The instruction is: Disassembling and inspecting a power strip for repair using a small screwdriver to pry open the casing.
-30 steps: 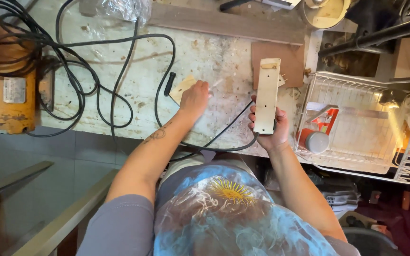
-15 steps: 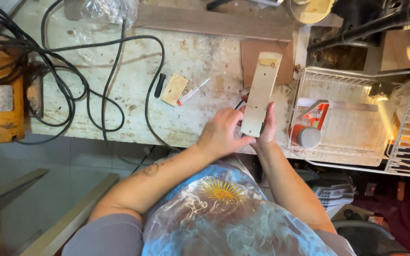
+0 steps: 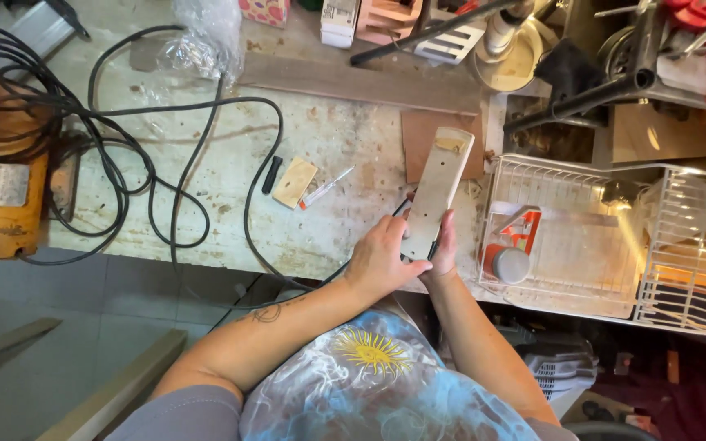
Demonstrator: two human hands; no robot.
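Hands first: your left hand [image 3: 382,260] & right hand [image 3: 444,249] both wrap the near end of a long pale wood piece [image 3: 439,192], left from one side, right from the other, so it's braced w/ its far end tilted up over the bench [image 3: 206,204], prob. to steady it for a look. Past your left, a small wood block [image 3: 295,182], black marker [image 3: 272,174] & pen [image 3: 326,187] lie close by. Right of the piece sits a white wire rack [image 3: 614,237]. Farther left, black cables [image 3: 108,147] loop toward an orange machine [image 3: 2,196].
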